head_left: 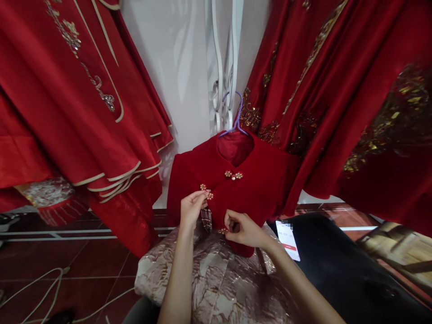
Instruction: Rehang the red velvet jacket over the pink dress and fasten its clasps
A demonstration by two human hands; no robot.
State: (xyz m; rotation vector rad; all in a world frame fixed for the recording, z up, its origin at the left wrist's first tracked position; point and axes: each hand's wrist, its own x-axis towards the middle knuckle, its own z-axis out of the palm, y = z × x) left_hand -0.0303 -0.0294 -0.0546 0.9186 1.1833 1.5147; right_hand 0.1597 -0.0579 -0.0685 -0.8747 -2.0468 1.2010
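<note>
A red velvet jacket (259, 193) hangs in front of me on a purple hanger (237, 124). Near its collar, a pair of gold flower-shaped fasteners (238, 175) meets at a pearl-like bead. My left hand (193, 206) is closed in a pinch on another flower fastener (209, 196) at the jacket's left side, where the front edge gapes over a beaded patch (206, 218). Lower down, my right hand (243, 229) has its thumb and fingers pinched together at a third flower fastener (222, 231), partly hidden by the fingertips.
Red garments with gold trim (135, 135) hang at the left, and sequined red gowns (381, 126) at the right. Shiny patterned fabric (219, 279) covers my lap. A phone (287, 240) lies on a black surface (330, 265). A white cable (57, 288) crosses the tiled floor.
</note>
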